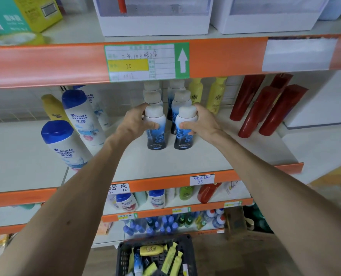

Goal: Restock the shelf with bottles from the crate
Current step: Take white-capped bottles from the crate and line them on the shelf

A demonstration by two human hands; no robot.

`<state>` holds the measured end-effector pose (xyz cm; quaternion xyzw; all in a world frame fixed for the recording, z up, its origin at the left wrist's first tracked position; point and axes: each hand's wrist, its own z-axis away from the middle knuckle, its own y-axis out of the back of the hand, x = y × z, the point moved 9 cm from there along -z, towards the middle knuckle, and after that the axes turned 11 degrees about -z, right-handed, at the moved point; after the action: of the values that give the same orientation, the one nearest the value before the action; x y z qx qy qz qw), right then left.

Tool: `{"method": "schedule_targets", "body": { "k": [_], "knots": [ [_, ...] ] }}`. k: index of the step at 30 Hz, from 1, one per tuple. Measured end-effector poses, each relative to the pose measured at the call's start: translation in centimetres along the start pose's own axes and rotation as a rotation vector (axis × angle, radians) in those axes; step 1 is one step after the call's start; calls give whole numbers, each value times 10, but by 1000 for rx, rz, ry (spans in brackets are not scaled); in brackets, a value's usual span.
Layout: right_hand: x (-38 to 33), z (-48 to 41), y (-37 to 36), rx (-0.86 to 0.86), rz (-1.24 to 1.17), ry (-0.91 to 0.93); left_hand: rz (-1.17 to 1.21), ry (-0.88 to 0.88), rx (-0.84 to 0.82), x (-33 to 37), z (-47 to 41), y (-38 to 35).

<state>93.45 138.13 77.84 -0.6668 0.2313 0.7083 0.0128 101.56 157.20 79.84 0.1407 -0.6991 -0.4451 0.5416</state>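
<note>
Both hands are up at the middle shelf [205, 156], one bottle each. The left hand [134, 121] wraps its fingers round the shoulder of the left front bottle [155, 136], thumb side near the white cap. The right hand [201, 120] grips the right front bottle [183, 138] the same way, thumb across the blue label. Both bottles are upright, side by side with a small gap, bases down on the shelf board, well back from the orange front edge. Just behind them stand two short rows of matching white-capped bottles [181, 102], running to the back wall. To the left are two Head & Shoulders bottles [66, 146] with blue caps, apart from the held pair. To the right at the back stand yellow bottles [216, 96], and further right a group of tall red bottles [265, 110]. A handwritten price tag [201, 179] sits on the shelf's front strip below the right forearm. The black crate [123, 253] is on the floor at bottom centre, between the forearms, holding loose yellow tubes [170, 257] and at least one blue-and-white bottle, all lying at mixed angles.
</note>
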Motion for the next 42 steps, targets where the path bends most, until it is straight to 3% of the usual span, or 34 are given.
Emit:
{"method": "schedule_targets", "body": {
  "k": [14, 35, 42],
  "knots": [
    [3, 3, 1, 75, 56, 17, -55, -7, -37, -9, -7, -1],
    [-4, 11, 5, -51, -62, -82, -24, 44, 33, -1, 18, 7],
    [-13, 38, 21, 58, -21, -64, -208, 130, 119, -8, 58, 24]
  ]
}}
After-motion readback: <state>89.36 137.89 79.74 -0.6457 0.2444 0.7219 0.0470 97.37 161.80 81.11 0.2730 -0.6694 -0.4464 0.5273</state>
